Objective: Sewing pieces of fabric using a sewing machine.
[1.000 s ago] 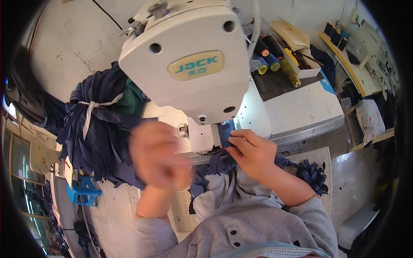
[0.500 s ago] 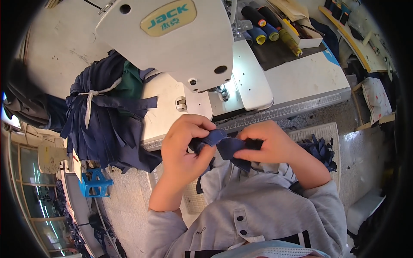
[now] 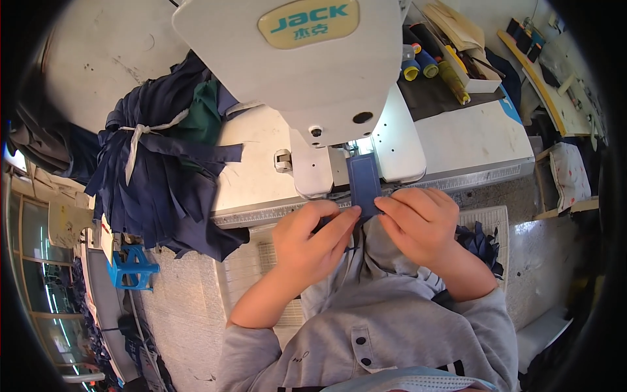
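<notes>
A navy fabric strip (image 3: 364,178) with stitched edges lies flat on the sewing machine bed, its far end beneath the lit needle area. My left hand (image 3: 315,236) pinches its near left corner between thumb and fingers. On the near right corner, my right hand (image 3: 420,225) grips the same strip with thumb and fingertips. The white sewing machine (image 3: 294,72) stands over the strip, and its head hides part of the needle. Some dark fabric shows under my left fingers; its full shape is hidden.
Left of the machine sits a bundle of navy strips (image 3: 150,176) tied with white cord. Thread cones (image 3: 428,65) and an open box (image 3: 482,85) stand back right. More navy pieces (image 3: 480,248) lie in a pale plastic basket (image 3: 501,228) below. A blue stool (image 3: 132,268) is at left.
Both hands have moved forward to the machine's front edge. The fabric, folded between my hands before, is now laid straight with its far end at the needle. My view has shifted slightly.
</notes>
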